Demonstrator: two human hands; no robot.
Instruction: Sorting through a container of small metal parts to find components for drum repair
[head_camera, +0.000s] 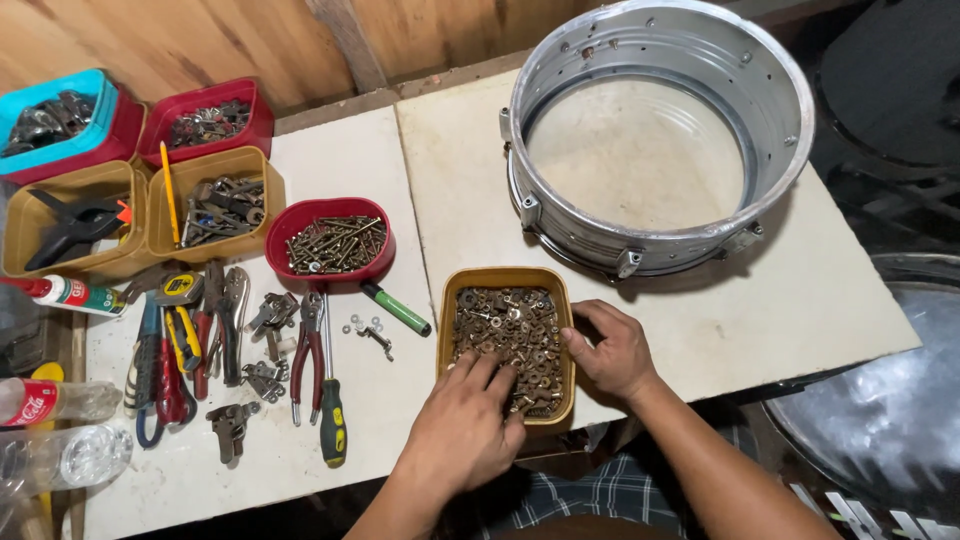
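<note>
Between both hands (462, 425) (612, 352), yellow tub of nuts (507, 282).

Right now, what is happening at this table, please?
A person is going through a tan tub full of small rusty nuts and washers. The left hand has its fingers down in the pieces, and the right hand rests on the tub's right edge. Beside the tub stand a red tub of screws, pliers and screwdrivers. Behind it sits a bare metal drum shell.
</note>
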